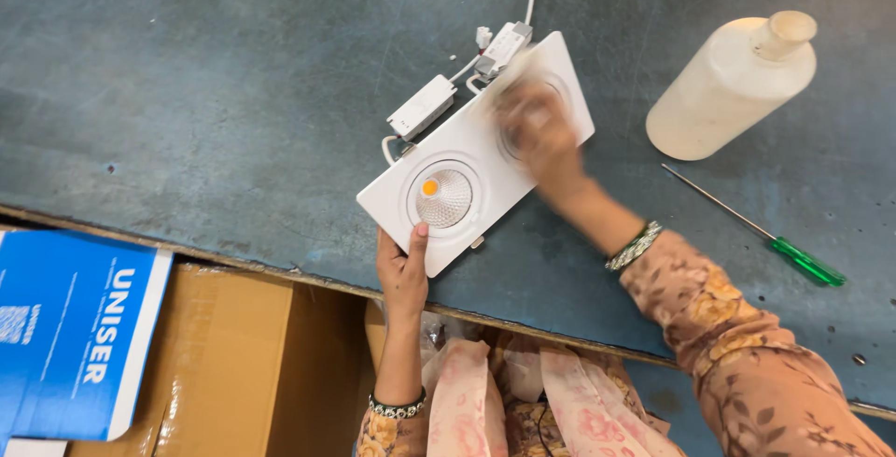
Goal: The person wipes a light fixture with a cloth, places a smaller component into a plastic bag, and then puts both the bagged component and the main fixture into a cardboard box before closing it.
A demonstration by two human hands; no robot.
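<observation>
White twin-lamp light fitting (476, 154) lay tilted on blue-grey workbench (187, 93), near front edge. Left hand (403, 270) gripped fitting's near corner, thumb on face. Right hand (537, 135) blurred over far lamp; finger spread could not be told. Cream plastic bottle (728, 88), green-handled screwdriver (761, 231) lay right.

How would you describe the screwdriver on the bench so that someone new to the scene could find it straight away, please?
Start at the dark blue-grey workbench and go to its right side, where a cream plastic bottle lies. Just below the bottle lies the screwdriver, slanting down to the right. Its thin metal shaft and clear green handle set it apart; nothing else there is green.
</observation>
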